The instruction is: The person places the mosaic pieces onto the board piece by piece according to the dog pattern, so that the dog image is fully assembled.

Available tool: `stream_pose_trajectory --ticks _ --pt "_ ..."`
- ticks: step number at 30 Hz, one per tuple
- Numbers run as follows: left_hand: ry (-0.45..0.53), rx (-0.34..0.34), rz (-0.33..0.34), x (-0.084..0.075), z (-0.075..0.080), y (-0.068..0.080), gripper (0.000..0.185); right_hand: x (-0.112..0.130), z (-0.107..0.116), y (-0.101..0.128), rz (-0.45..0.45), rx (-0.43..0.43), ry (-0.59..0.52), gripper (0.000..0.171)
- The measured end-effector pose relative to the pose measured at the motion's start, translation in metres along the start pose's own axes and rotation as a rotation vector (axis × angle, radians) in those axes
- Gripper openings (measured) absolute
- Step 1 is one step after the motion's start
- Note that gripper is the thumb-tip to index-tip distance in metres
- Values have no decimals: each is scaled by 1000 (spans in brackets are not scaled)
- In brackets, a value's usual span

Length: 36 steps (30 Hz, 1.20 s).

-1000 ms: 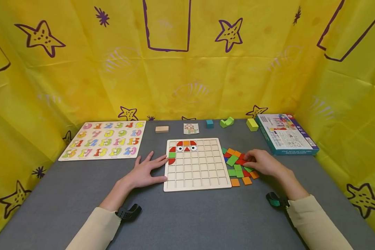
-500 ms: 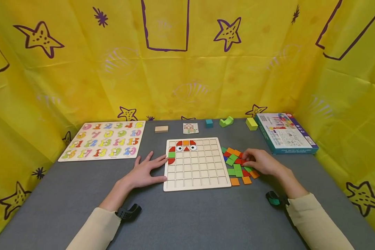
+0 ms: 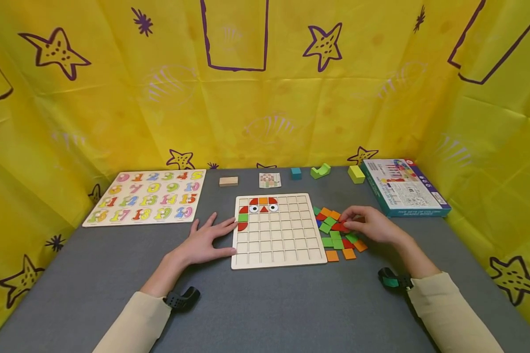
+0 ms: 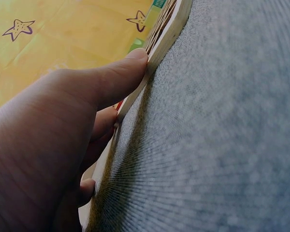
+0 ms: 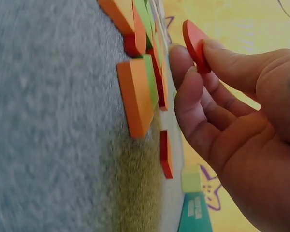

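Note:
A wooden grid board (image 3: 278, 233) lies mid-table with red, orange and green tiles and two eye tiles in its top-left cells. My left hand (image 3: 203, 242) lies flat on the grey table, fingers straight, thumb and fingertips touching the board's left edge (image 4: 157, 50). My right hand (image 3: 371, 225) hovers over the pile of loose tiles (image 3: 337, 235) to the right of the board. It pinches a red tile (image 5: 195, 41) between thumb and fingers, lifted just off the pile (image 5: 140, 92).
A number puzzle board (image 3: 147, 197) lies at the left. Along the back stand a wooden block (image 3: 228, 181), a small card (image 3: 270, 180), a teal cube (image 3: 296, 173), green blocks (image 3: 320, 171) and a boxed game (image 3: 404, 188). Yellow cloth walls surround the table.
My right hand has shifted slightly back over the pile and raised a red tile off it. The left hand and board have not moved.

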<state>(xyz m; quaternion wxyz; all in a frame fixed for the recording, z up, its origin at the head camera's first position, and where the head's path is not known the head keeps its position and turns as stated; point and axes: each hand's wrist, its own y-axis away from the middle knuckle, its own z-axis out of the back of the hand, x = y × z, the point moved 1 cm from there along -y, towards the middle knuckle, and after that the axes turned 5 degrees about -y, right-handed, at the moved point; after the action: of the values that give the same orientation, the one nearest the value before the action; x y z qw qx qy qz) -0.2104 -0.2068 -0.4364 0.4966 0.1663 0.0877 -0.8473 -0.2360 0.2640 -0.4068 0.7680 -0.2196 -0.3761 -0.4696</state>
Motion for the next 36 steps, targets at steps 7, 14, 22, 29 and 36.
stream_pose_trajectory --ticks 7,14,22,29,36 --pt "-4 7 3 0 -1 -1 82 10 -8 1 24 11 -30 19" --pt "-3 4 2 -2 0 1 82 13 -15 -2 30 1 -65 19" --pt "-7 0 7 -3 2 1 81 21 -17 -18 -18 11 -81 15" --pt "-11 -6 2 -1 1 0 81 41 -26 -41 19 10 -77 14" --pt "-9 -4 8 -1 0 0 81 56 -41 -67 92 34 -10 17"
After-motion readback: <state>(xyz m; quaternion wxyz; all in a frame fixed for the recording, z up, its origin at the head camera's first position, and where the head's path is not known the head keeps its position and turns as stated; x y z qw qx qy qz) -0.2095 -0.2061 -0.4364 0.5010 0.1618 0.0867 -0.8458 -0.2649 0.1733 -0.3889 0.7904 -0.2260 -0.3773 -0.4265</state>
